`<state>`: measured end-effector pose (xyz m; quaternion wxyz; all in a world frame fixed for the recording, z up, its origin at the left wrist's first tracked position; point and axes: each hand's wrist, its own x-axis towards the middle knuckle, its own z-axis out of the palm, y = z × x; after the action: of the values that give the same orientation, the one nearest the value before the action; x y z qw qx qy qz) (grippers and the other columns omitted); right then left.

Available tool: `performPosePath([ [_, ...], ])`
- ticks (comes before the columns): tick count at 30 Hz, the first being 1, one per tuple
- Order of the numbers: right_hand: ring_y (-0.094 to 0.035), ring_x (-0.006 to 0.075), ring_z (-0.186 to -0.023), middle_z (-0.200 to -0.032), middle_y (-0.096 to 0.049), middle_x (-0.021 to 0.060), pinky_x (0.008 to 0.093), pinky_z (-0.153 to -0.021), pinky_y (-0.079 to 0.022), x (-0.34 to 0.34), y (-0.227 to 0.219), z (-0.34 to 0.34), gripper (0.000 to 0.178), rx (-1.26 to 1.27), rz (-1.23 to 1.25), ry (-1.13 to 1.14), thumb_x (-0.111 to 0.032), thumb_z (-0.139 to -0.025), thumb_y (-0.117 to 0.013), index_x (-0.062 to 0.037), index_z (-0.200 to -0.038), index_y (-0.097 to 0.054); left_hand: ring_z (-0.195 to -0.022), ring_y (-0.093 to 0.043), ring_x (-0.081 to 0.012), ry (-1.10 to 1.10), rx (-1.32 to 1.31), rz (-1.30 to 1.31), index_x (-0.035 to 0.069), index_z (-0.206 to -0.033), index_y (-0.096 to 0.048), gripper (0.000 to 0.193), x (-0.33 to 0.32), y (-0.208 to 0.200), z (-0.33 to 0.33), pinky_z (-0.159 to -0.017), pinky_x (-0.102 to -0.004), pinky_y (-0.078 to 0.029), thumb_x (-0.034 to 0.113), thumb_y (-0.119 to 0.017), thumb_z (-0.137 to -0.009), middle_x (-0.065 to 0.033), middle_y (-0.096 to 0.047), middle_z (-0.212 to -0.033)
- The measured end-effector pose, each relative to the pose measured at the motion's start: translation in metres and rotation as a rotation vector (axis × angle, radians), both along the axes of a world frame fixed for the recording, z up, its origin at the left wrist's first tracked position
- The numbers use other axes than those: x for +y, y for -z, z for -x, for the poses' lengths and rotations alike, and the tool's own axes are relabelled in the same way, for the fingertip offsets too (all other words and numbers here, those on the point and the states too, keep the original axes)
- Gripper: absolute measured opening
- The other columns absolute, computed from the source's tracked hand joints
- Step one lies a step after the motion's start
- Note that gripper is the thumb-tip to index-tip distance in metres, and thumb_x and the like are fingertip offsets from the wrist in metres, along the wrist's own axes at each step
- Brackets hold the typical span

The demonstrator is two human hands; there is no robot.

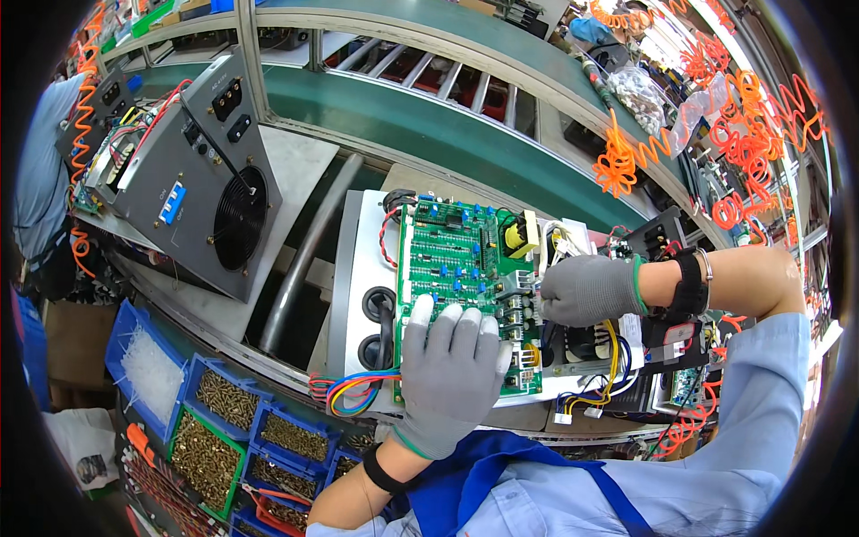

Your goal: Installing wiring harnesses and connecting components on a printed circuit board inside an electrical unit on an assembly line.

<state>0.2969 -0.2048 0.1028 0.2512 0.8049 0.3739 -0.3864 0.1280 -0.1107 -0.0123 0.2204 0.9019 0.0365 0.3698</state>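
Observation:
A green circuit board full of small parts lies on a light metal chassis in front of me. My left hand, in a grey glove with white fingertips, rests on the board's near part with its fingers spread. At the board's right edge, my right hand is closed beside the white connectors and leads; its fingertips are hidden, so what they hold does not show. A yellow transformer stands at the board's far right corner. Coloured wires run out at the near left.
A grey panel unit with a round fan grille stands upright at the left. Blue bins of screws and a green bin sit at the lower left. Beyond runs a green conveyor belt; orange coiled hoses hang at the right.

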Motion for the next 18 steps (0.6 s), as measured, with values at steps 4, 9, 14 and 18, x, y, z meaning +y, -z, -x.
performPosePath([
  [4, -0.065, 0.0378, -0.095, -0.098, -0.066, 0.024, 0.0451, -0.088, -0.049, 0.001, 0.001, 0.001, 0.039, -0.001, 0.019, 0.058, -0.03, -0.087, -0.047, 0.0024, -0.095, -0.068, -0.094, -0.058, -0.0248, 0.017, 0.006, -0.002, 0.004, -0.092, -0.065, 0.024, 0.0, 0.0, -0.001, -0.1, -0.0518, -0.039, 0.024, -0.065, -0.079, -0.0083, -0.062, -0.094],
  [9, -0.066, 0.0357, -0.091, -0.095, -0.067, 0.022, 0.0441, -0.084, -0.05, 0.005, 0.003, -0.007, 0.036, 0.062, 0.034, 0.088, -0.029, -0.086, -0.051, 0.0011, -0.094, -0.068, -0.094, -0.058, -0.0252, 0.046, 0.015, 0.022, 0.003, -0.092, -0.065, 0.024, 0.001, -0.003, 0.0, -0.1, -0.0521, -0.039, 0.023, -0.065, -0.079, -0.0087, -0.062, -0.095],
  [14, -0.065, 0.0197, -0.071, -0.071, -0.066, 0.0103, 0.0366, -0.068, -0.05, 0.011, 0.009, -0.02, 0.024, 0.204, 0.04, 0.401, -0.02, -0.084, -0.056, 0.0008, -0.086, -0.068, -0.094, -0.058, -0.0257, 0.054, -0.004, 0.036, 0.003, -0.092, -0.064, 0.024, 0.002, -0.001, -0.001, -0.099, -0.0524, -0.04, 0.023, -0.065, -0.079, -0.0093, -0.062, -0.095],
  [18, -0.064, 0.0301, -0.072, -0.074, -0.064, 0.0168, 0.0408, -0.071, -0.049, 0.005, 0.008, -0.016, 0.03, 0.112, -0.013, 0.117, -0.026, -0.089, -0.052, 0.0014, -0.088, -0.065, -0.093, -0.058, -0.0259, 0.053, -0.032, 0.031, 0.003, -0.091, -0.064, 0.023, 0.005, 0.003, 0.001, -0.097, -0.0529, -0.041, 0.022, -0.066, -0.079, -0.0094, -0.062, -0.094],
])
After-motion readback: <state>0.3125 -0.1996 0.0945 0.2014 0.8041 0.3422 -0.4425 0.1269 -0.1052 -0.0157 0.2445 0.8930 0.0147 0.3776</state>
